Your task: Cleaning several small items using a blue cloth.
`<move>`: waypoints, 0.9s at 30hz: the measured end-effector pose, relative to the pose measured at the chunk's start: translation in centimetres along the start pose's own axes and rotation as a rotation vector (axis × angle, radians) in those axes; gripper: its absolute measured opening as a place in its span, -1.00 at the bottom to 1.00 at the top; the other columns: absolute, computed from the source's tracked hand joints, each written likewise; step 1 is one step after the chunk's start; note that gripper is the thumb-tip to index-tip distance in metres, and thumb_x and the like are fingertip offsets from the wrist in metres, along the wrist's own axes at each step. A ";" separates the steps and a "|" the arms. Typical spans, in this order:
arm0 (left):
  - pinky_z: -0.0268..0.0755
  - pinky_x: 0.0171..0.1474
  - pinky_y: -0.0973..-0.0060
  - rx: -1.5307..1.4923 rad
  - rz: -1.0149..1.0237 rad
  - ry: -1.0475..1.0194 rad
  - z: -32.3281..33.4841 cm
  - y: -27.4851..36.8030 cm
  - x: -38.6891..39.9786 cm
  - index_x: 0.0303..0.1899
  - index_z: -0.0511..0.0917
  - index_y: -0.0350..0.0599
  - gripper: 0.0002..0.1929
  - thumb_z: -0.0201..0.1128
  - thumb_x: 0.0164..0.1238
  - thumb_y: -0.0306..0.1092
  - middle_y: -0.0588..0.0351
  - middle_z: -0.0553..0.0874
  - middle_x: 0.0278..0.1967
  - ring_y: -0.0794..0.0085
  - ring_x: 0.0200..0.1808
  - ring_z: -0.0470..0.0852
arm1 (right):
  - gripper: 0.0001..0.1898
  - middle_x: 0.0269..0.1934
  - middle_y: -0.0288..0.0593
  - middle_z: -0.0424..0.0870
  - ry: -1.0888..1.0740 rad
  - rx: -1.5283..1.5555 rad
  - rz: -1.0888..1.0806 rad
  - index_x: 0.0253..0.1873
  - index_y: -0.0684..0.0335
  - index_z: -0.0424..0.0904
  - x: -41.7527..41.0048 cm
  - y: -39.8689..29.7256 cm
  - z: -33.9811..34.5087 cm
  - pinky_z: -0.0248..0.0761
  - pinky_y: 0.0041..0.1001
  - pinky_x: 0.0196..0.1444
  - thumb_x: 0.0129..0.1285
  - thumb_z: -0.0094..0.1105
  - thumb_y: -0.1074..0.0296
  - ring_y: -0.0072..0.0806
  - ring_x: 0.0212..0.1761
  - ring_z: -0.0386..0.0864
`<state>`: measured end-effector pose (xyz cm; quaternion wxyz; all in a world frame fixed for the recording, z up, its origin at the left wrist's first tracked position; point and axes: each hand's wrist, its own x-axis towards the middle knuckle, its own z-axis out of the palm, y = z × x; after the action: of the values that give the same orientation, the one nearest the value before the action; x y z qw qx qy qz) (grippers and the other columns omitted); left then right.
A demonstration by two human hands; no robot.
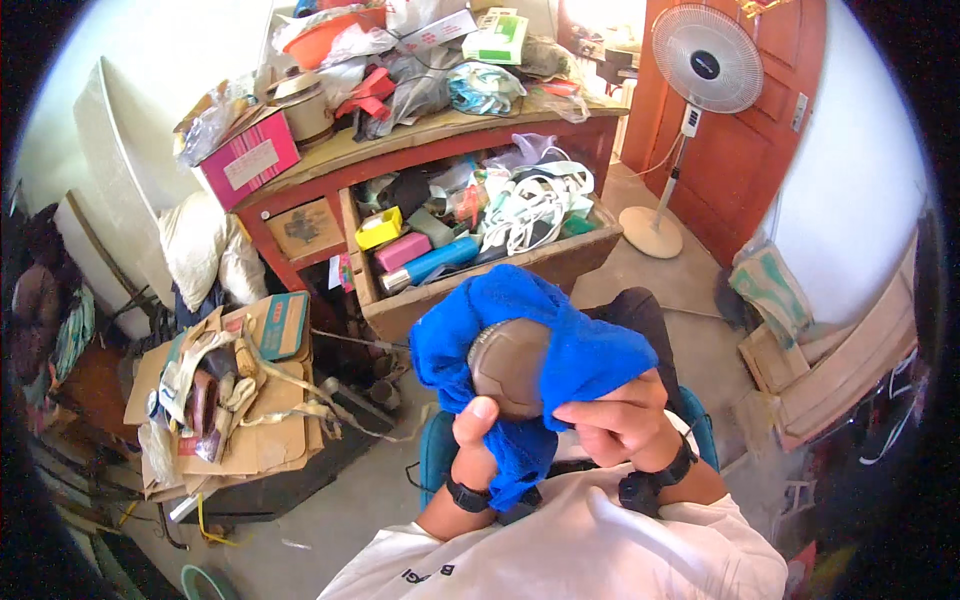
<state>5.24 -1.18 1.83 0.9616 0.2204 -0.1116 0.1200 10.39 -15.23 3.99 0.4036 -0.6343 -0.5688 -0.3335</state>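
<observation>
A brown round object with a ridged rim (pixel 511 367), perhaps a lid or container, lies within a blue cloth (pixel 600 345) above my lap. My left hand (pixel 474 435) grips its lower left edge through the cloth, thumb showing; its other fingers are hidden. At the right, my right hand (pixel 622 420) has its fingers closed on a bunched part of the cloth, which covers the object's right side. The underside of the object cannot be seen.
An open wooden drawer (pixel 487 277) full of cables and small goods juts from a cluttered red cabinet (pixel 427 154). Flattened cardboard (pixel 277 442) with assorted items lies at left. A standing fan (pixel 706 67) is by a red door (pixel 750 165); wooden boards (pixel 847 375) stand right.
</observation>
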 end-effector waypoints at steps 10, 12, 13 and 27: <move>0.19 0.37 0.26 0.415 -0.007 -0.006 -6.4 -3.3 -0.4 0.37 0.18 -0.26 -0.13 0.39 0.08 -0.06 -0.05 0.43 0.25 0.23 0.27 0.42 | -0.63 -0.14 -0.11 0.70 0.029 -0.023 0.045 0.05 0.17 0.61 1.1 -0.3 1.2 0.44 -0.09 0.08 0.10 0.15 0.56 -0.09 -0.04 0.64; 0.19 0.37 0.26 0.461 0.020 -0.023 -5.4 -2.9 -0.5 0.37 0.18 -0.26 -0.12 0.39 0.07 -0.04 -0.05 0.43 0.25 0.22 0.27 0.42 | -0.59 -0.11 -0.10 0.71 0.047 -0.062 0.053 0.10 0.18 0.59 2.1 -0.3 1.1 0.41 -0.09 0.14 0.10 0.15 0.56 -0.08 -0.02 0.64; 0.19 0.37 0.25 0.399 0.063 -0.060 -4.3 -2.7 -0.5 0.36 0.19 -0.28 -0.12 0.37 0.07 -0.01 -0.06 0.43 0.25 0.21 0.27 0.42 | -0.59 -0.11 -0.10 0.71 0.048 -0.062 0.051 0.10 0.18 0.59 2.1 -0.2 1.1 0.41 -0.09 0.14 0.10 0.15 0.56 -0.08 -0.02 0.64; 0.15 0.40 0.21 0.278 0.084 0.089 -1.8 -1.7 -0.6 0.34 0.27 -0.17 -0.15 0.12 -0.03 0.13 -0.06 0.45 0.26 0.13 0.28 0.42 | -0.67 -0.29 -0.16 0.68 0.090 -0.156 0.105 -0.09 0.18 0.60 0.7 -0.7 1.4 0.41 -0.32 -0.11 -0.01 0.13 0.61 -0.28 -0.31 0.59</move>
<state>5.45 -1.98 -0.64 0.9200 0.3409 -0.0605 0.1839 9.71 -13.63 4.08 0.3952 -0.6770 -0.4885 -0.3833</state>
